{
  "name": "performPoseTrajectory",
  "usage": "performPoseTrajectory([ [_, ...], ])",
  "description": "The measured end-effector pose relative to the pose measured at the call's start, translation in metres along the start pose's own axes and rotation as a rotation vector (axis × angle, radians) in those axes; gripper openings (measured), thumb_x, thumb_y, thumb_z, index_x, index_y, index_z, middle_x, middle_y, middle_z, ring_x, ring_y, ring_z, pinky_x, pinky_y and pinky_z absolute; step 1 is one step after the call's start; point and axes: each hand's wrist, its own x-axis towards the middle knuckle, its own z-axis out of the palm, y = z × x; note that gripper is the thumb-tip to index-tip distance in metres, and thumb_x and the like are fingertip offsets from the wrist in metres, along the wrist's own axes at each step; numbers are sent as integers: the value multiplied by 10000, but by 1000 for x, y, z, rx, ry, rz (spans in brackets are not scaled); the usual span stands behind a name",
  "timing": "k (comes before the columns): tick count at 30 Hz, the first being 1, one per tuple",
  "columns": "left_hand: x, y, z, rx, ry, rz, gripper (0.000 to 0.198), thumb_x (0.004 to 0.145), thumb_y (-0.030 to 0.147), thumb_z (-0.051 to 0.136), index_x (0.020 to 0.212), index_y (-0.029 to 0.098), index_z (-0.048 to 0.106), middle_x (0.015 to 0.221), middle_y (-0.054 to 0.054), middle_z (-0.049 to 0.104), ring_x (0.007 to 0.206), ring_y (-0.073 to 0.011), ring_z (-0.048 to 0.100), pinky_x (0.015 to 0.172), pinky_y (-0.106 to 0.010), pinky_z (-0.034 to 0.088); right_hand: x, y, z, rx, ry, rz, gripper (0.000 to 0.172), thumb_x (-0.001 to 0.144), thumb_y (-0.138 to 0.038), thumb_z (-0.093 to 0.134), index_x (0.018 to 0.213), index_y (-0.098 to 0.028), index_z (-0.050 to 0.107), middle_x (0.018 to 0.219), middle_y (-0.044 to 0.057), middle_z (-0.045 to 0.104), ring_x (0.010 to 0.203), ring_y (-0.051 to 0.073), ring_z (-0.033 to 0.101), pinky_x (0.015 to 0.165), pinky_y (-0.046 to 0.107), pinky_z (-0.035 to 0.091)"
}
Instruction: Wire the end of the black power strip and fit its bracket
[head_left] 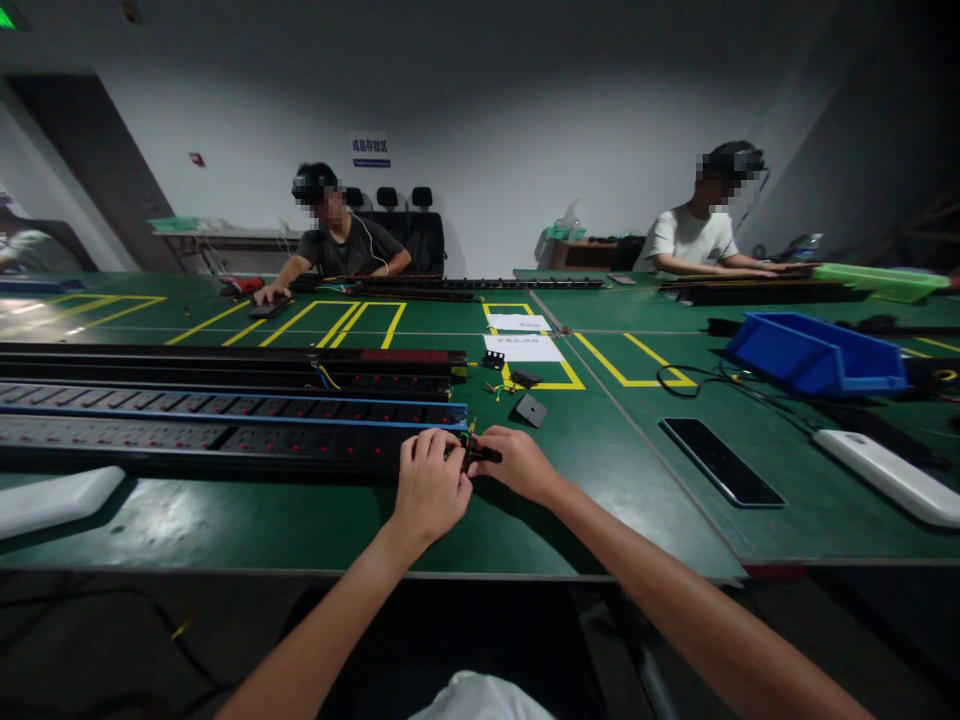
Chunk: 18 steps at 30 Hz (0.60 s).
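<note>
Several long black power strips lie side by side on the green table, running off to the left. My left hand is closed over the right end of the nearest strip. My right hand is pinched on a small dark end piece with short yellow wires, held against that same end. Loose small black parts lie on the table just beyond my right hand.
A black phone and a white flat object lie to the right. A blue bin sits further back right. White paper labels lie mid-table. Two people sit at the far side. Another white object is at the left edge.
</note>
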Motion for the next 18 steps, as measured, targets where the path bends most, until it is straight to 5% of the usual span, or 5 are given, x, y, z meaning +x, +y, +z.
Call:
performPoseTrajectory([
  [12,-3,4,0,-5,37,-98,179,784,233,624,945,186,688,1129,-130,600,1140,-317,509,954,-469,421,1,3,-2,83,5,-3,246,757,-359,839,865,-178,712,788,13,624,701,144,576,631,234,374],
  [18,-5,-2,-7,-44,154,-221,229,780,276,649,997,213,686,1136,-123,575,1125,-313,519,966,-459,415,2,4,-2,93,11,-3,281,747,-386,843,895,-178,725,796,19,640,704,148,584,632,239,378],
])
